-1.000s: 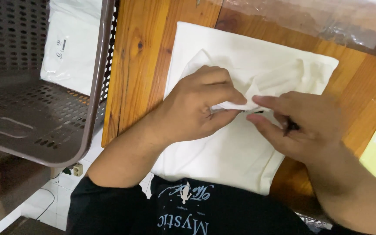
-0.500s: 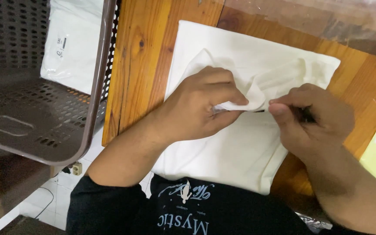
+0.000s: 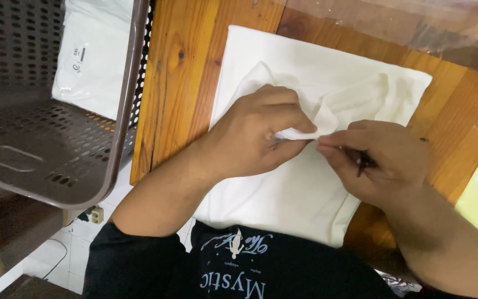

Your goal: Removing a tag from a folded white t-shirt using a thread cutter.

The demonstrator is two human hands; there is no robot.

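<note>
**A:** White cloth bag status?

**Me:** Flat on the wooden table, just in front of my chest, one edge hanging a little past the table's near side. My left hand pinches a raised fold of its upper layer, thumb and fingers closed on it. My right hand meets that fold from the other side, fingertips closed against it, with a small dark tool tucked in the palm. Can't tell what the tool is.

**A:** What changed?

**Me:** A second ago the right hand lay flatter and further out, fingers stretched over the fabric. Half a second ago it curled up. Now it sits tight against the left hand's pinch, so the fold is held from both sides. My read: the fine work at that spot is under way, not finished.

**A:** Bag shifted?

**Me:** No. Same outline on the table, strap unmoved near the far edge. Left hand hasn't moved either.

**A:** Surroundings?

**Me:** Brown perforated basket to my left, clear plastic sheet at the far side. Both untouched.
</note>
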